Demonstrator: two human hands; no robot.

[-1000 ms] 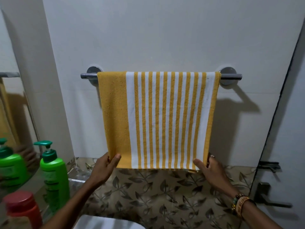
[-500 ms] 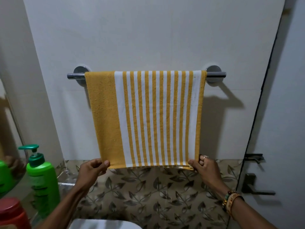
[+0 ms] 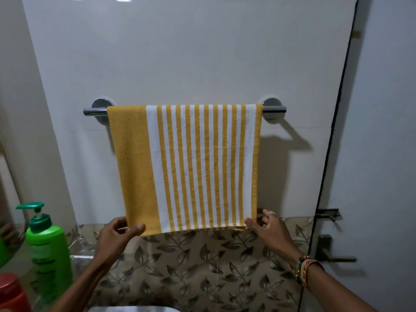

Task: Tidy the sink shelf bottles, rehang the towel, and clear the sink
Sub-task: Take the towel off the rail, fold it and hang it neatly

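Towel (image 3: 186, 167) squared on rail (image 3: 94, 111); your left hand (image 3: 117, 235), right hand (image 3: 267, 228) pinching bottom corners. Next: let go, sink.

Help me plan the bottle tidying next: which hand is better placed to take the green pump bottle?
Left, probably. The left hand pinches the lower left corner of the towel, nearest the green pump bottle; the right hand holds the opposite corner.
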